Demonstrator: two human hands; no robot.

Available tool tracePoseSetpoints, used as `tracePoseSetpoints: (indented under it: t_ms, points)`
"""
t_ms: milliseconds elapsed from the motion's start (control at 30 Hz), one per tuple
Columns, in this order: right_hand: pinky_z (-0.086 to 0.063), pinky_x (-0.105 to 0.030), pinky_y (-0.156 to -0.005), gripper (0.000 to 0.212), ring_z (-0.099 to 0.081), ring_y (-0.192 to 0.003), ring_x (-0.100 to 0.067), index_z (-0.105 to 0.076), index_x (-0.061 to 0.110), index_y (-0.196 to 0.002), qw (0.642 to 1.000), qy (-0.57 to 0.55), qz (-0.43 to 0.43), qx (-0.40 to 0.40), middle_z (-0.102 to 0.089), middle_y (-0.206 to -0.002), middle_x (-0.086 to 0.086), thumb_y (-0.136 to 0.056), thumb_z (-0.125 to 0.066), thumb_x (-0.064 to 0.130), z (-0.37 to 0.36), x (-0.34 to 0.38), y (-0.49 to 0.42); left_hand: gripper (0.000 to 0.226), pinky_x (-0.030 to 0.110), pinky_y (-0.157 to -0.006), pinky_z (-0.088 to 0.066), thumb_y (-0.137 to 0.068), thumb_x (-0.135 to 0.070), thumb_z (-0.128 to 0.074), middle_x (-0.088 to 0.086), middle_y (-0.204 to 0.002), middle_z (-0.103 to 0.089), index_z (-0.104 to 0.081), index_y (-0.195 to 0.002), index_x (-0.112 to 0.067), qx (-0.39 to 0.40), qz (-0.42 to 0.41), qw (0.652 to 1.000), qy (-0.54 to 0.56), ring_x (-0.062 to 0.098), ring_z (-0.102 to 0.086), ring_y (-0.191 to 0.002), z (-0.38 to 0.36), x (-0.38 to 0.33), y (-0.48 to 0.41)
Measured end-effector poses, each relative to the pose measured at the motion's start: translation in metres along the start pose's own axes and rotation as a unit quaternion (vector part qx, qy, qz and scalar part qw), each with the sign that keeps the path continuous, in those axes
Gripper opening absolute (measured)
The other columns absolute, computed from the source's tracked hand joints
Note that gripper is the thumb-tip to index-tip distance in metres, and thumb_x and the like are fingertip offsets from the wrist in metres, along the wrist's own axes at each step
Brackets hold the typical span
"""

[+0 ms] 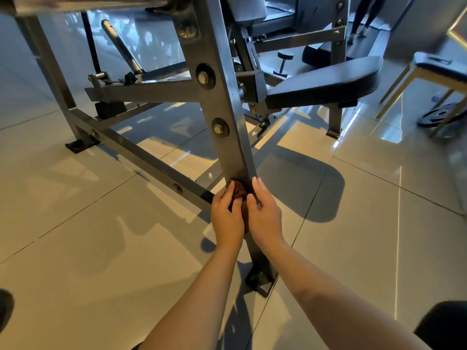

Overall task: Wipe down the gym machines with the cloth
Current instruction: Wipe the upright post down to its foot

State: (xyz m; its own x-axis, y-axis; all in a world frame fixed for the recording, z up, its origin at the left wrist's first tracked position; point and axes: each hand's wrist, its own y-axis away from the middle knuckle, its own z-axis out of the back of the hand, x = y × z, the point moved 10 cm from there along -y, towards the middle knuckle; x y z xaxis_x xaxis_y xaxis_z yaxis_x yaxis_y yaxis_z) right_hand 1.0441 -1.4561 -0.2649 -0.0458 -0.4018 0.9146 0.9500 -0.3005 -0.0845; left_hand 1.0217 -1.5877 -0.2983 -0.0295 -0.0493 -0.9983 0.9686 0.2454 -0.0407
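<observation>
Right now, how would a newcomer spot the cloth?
Follow the slanted grey steel post down toward the floor. Near its lower end the left hand and right hand meet. The cloth is the bunched wad between them, the only brown thing against grey metal.

Glossy beige floor tiles (101, 223) all around, thin dark grout lines crossing, bright sun patches and long shadows thrown over them. Over on the right, a stool with a dark padded top and gold metal legs (429, 74), standing on the tiles. Down beneath it, a black round weight plate (439, 116), lying flat, partly hidden by one leg. Further back near the middle, a small dark dumbbell (283, 64), propped on end and leaning slightly. Far top right, a pair of legs in dark leggings and pale shoes (364, 13), cut off by the frame's top edge.
</observation>
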Motion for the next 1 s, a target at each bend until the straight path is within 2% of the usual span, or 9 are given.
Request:
tracePoseSetpoints:
  t_ms: [100,167,300,400,500,600,700,833,1000]
  points:
    - [-0.029,-0.036,-0.123,0.047,-0.03,-0.147,-0.004,-0.04,0.029,-0.154,1.0,-0.005,-0.002,-0.003,-0.036,-0.161,0.011,-0.108,-0.047,0.023,-0.001,-0.001,0.0,0.041,0.003,-0.101,-0.03,-0.106,-0.018,-0.05,-0.01,-0.141,-0.044,-0.052,-0.146,-0.028,-0.01,-0.054,0.998,-0.03,0.001,-0.041,-0.127,-0.001,-0.029,-0.011]
    - [-0.029,-0.037,-0.123,0.047,-0.03,-0.147,-0.004,-0.041,0.028,-0.153,1.0,-0.015,-0.005,-0.002,-0.036,-0.16,0.01,-0.107,-0.048,0.022,-0.001,-0.002,0.0,0.041,-0.003,-0.096,-0.028,-0.107,-0.018,-0.048,-0.008,-0.143,-0.042,-0.051,-0.146,-0.03,0.003,-0.065,0.997,-0.048,0.0,-0.04,-0.128,-0.007,-0.027,-0.005]
    - [-0.032,-0.038,-0.122,0.046,-0.03,-0.148,-0.005,-0.041,0.028,-0.153,1.0,-0.02,-0.012,0.005,-0.037,-0.16,0.01,-0.107,-0.048,0.023,-0.001,0.0,0.0,0.041,0.013,-0.104,-0.04,-0.107,-0.018,-0.048,-0.001,-0.146,-0.045,-0.052,-0.144,-0.033,0.024,-0.044,0.998,-0.039,0.011,-0.047,-0.132,-0.012,-0.007,0.01]
    - [-0.032,-0.039,-0.122,0.047,-0.032,-0.148,-0.007,-0.041,0.027,-0.153,0.999,-0.037,-0.015,0.005,-0.037,-0.161,0.008,-0.106,-0.05,0.022,-0.001,0.001,0.003,0.039,0.0,-0.094,-0.033,-0.106,-0.017,-0.05,-0.001,-0.142,-0.048,-0.055,-0.143,-0.026,0.01,-0.039,0.998,-0.043,0.011,-0.048,-0.13,-0.006,-0.021,0.0]
    - [-0.031,-0.034,-0.121,0.047,-0.033,-0.147,-0.009,-0.042,0.027,-0.153,0.999,-0.038,-0.018,0.001,-0.037,-0.16,0.007,-0.106,-0.05,0.025,0.0,0.002,0.005,0.038,0.006,-0.098,-0.033,-0.106,-0.02,-0.051,-0.002,-0.141,-0.049,-0.056,-0.143,-0.027,0.002,-0.063,0.997,-0.047,0.008,-0.047,-0.128,-0.004,-0.036,-0.007]
    - [-0.032,-0.026,-0.115,0.046,-0.035,-0.147,-0.01,-0.043,0.028,-0.152,0.998,-0.05,-0.031,0.006,-0.038,-0.16,0.009,-0.107,-0.049,0.024,0.002,0.004,0.004,0.039,-0.001,-0.094,-0.035,-0.106,-0.019,-0.049,-0.003,-0.141,-0.048,-0.054,-0.144,-0.029,0.017,-0.051,0.997,-0.052,0.004,-0.046,-0.125,-0.006,-0.023,0.0]
    - [-0.033,-0.029,-0.116,0.045,-0.036,-0.146,-0.011,-0.045,0.028,-0.151,0.998,-0.051,-0.039,0.014,-0.04,-0.159,0.009,-0.107,-0.048,0.023,0.005,0.005,0.004,0.039,0.014,-0.1,-0.044,-0.106,-0.02,-0.05,0.001,-0.142,-0.049,-0.054,-0.144,-0.028,0.031,-0.005,0.998,-0.052,0.01,-0.052,-0.124,-0.007,-0.002,0.011]
    - [-0.036,-0.035,-0.118,0.043,-0.04,-0.143,-0.011,-0.048,0.029,-0.149,0.999,-0.039,-0.032,0.02,-0.045,-0.155,0.009,-0.107,-0.049,0.025,0.008,0.003,0.004,0.039,0.003,-0.087,-0.035,-0.107,-0.021,-0.048,-0.002,-0.141,-0.048,-0.053,-0.145,-0.026,0.029,-0.019,0.998,-0.057,0.008,-0.048,-0.123,-0.007,-0.018,0.006]
    - [-0.039,-0.037,-0.117,0.041,-0.044,-0.141,-0.01,-0.051,0.029,-0.147,0.998,-0.044,-0.035,0.022,-0.049,-0.152,0.009,-0.107,-0.049,0.025,0.006,0.001,0.008,0.041,-0.001,-0.091,-0.035,-0.107,-0.018,-0.047,-0.002,-0.146,-0.046,-0.051,-0.147,-0.027,0.031,-0.05,0.996,-0.065,0.006,-0.045,-0.129,-0.008,-0.02,0.004]
